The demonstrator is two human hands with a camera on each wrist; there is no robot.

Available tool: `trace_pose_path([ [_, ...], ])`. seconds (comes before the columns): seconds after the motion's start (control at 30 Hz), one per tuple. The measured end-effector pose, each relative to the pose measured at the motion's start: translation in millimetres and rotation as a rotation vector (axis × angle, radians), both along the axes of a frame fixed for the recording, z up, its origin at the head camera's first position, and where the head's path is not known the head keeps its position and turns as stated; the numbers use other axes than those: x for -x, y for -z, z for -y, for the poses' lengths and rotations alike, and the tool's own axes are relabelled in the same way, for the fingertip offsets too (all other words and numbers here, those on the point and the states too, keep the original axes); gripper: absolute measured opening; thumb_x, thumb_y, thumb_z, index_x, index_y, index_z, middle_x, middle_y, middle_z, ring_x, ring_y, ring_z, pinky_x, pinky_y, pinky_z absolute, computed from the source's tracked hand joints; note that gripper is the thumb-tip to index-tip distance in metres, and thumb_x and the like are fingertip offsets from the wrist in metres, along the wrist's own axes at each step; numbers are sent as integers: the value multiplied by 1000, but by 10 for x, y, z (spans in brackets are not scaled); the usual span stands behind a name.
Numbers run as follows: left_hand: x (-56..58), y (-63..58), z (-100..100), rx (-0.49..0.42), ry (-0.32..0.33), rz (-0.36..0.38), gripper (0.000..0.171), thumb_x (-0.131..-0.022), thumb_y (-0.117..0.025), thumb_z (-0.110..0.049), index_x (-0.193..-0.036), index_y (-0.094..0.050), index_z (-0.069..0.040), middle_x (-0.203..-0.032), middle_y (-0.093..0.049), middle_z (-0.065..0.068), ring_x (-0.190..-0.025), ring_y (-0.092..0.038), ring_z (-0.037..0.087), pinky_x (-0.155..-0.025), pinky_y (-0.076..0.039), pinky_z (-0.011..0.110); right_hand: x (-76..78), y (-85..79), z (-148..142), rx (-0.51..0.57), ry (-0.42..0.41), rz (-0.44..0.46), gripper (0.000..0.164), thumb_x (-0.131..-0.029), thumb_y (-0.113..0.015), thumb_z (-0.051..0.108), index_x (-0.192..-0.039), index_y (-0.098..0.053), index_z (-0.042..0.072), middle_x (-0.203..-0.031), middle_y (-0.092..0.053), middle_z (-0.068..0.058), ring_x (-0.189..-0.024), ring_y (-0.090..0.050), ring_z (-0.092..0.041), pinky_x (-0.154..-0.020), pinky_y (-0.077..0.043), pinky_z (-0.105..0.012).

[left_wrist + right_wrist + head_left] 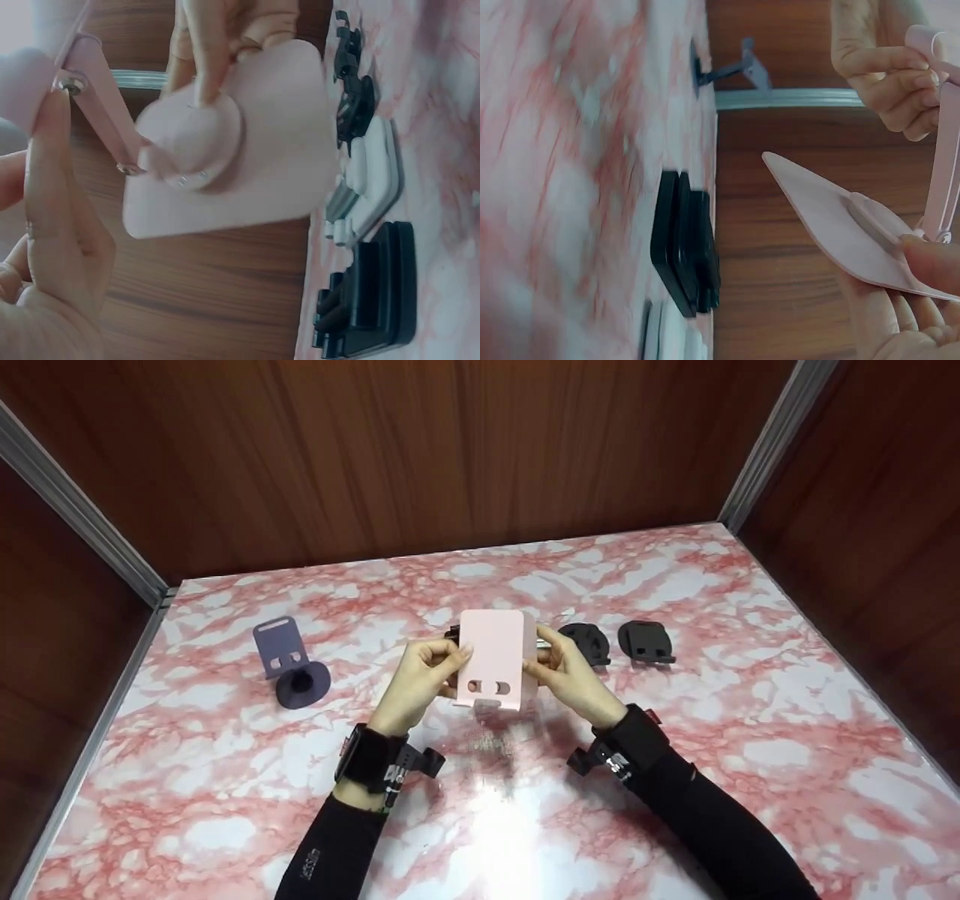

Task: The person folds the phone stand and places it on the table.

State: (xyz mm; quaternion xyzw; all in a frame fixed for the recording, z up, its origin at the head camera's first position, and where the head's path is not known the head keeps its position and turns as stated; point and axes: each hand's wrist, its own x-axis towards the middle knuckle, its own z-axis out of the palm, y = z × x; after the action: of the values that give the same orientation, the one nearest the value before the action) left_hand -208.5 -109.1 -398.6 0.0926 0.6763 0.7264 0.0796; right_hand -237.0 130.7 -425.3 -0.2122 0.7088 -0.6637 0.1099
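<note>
A pink folding phone stand [491, 649] is held up over the table between both hands. My left hand [420, 679] pinches its upper plate near the hinged arm [101, 105], seen in the left wrist view. On the other side, my right hand [574, 679] grips the flat base [832, 217], thumb lying by the round disc on it. The arm is unfolded, with base and upper plate apart. In the head view the plate faces up and hides the base.
A purple stand [281, 649] is unfolded at the left. Two black folded stands, one round-backed [586, 643] and one further right [646, 643], lie beyond the right hand. A white folded stand [371, 180] sits between dark ones. Wooden panels [420, 457] wall the table.
</note>
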Motion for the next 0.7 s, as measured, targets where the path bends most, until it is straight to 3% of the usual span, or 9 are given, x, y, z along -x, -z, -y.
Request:
trace_pose_path([
  [0.1, 29, 36, 10, 19, 8, 22, 36, -109, -58, -5, -76, -65, -15, -67, -69, -11, -57, -61, 2, -52, -54, 13, 15, 3, 7, -51, 21, -118, 57, -104, -53, -14, -159, -37, -15, -129, -71, -34, -99, -74, 5, -83, -65, -19],
  [0.2, 49, 68, 17, 35, 14, 35, 36, -109, -59, -6, -75, -66, -15, -67, -70, -11, -55, -60, 2, -50, -52, 13, 17, -1, 12, -92, 41, -216, 52, -103, -53, -15, -154, -41, -17, -131, -66, -41, -103, -72, 6, -85, -65, -21],
  [0.33, 56, 87, 19, 56, 21, 43, 37, -109, -60, -8, -73, -66, -16, -68, -69, -11, -55, -59, 2, -51, -52, 13, -3, -21, 17, -126, 67, -306, 45, -102, -54, -16, -146, -47, -19, -127, -68, -41, -111, -80, -24, -88, -65, -22],
  [0.43, 50, 74, 16, 64, 20, 53, 38, -109, -60, -8, -72, -64, -17, -68, -68, -11, -55, -58, 2, -51, -52, 13, -20, -41, 21, -144, 73, -345, 40, -102, -55, -17, -142, -49, -20, -123, -70, -41, -113, -76, -50, -90, -64, -19],
  [0.5, 47, 64, 12, 65, 17, 56, 38, -109, -60, -9, -72, -64, -17, -68, -68, -11, -55, -57, 2, -51, -51, 13, -31, -49, 17, -154, 71, -356, 41, -102, -55, -17, -142, -49, -20, -123, -70, -42, -114, -73, -56, -92, -66, -26],
  [0.53, 46, 60, 10, 55, 17, 55, 38, -109, -60, -8, -72, -64, -17, -68, -68, -10, -55, -57, 2, -50, -51, 13, -31, -50, 17, -155, 67, -357, 42, -102, -55, -17, -143, -49, -19, -125, -70, -41, -114, -74, -54, -93, -67, -30],
  [0.6, 43, 60, 0, 20, 25, 50, 37, -109, -58, -7, -74, -65, -16, -69, -69, -10, -55, -60, 2, -50, -53, 13, -19, -47, 11, -144, 50, -330, 45, -102, -54, -17, -146, -48, -19, -127, -69, -40, -111, -80, -38, -90, -68, -29],
  [0.7, 51, 81, -25, -70, 51, 49, 37, -110, -54, -3, -77, -66, -15, -71, -72, -9, -60, -66, 2, -54, -57, 14, 9, -40, -6, -78, 3, -190, 52, -102, -52, -16, -153, -44, -16, -124, -74, -30, -101, -79, -13, -81, -67, -25],
])
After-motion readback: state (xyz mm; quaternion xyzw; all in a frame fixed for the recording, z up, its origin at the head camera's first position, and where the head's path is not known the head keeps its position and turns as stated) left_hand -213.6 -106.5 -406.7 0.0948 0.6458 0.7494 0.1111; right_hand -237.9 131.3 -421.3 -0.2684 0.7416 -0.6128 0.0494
